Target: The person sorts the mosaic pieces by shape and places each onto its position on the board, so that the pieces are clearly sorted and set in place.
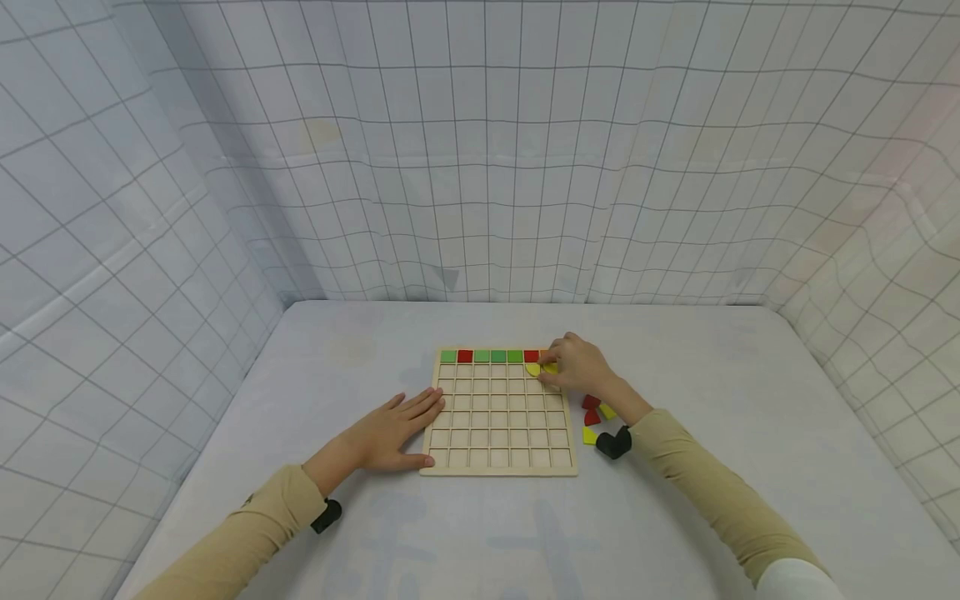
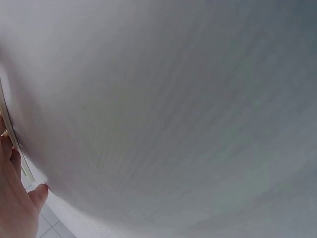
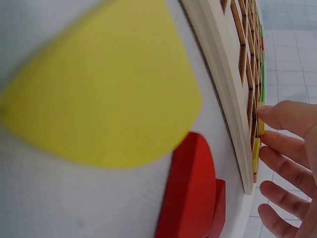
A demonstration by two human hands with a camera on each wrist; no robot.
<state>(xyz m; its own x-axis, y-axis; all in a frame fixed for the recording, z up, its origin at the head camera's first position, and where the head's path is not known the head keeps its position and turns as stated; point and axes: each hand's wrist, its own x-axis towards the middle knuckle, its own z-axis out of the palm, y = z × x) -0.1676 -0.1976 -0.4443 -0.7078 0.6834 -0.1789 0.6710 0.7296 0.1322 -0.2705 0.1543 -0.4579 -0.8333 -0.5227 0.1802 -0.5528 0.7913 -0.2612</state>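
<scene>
A wooden grid board (image 1: 498, 472) lies on the table. Green and red square tiles fill much of its far row, among them a red tile (image 1: 465, 356) and a green tile (image 1: 498, 356). Over the board's far right corner, my right hand (image 1: 579, 365) pinches a yellow piece (image 3: 261, 119) with a curved edge between thumb and index finger. A second yellow piece (image 3: 256, 154) sits right beside it at the middle fingertip. My left hand (image 1: 393, 433) lies flat with spread fingers, its fingertips on the board's left edge.
Right of the board lie loose pieces: a dark red one (image 1: 591, 402), a red one (image 1: 592, 417), a yellow one (image 1: 607, 411) and another yellow one (image 1: 590, 436). A black wrist device (image 1: 615, 443) hangs close beside them. Grid-patterned white curtains (image 1: 487, 167) enclose the table.
</scene>
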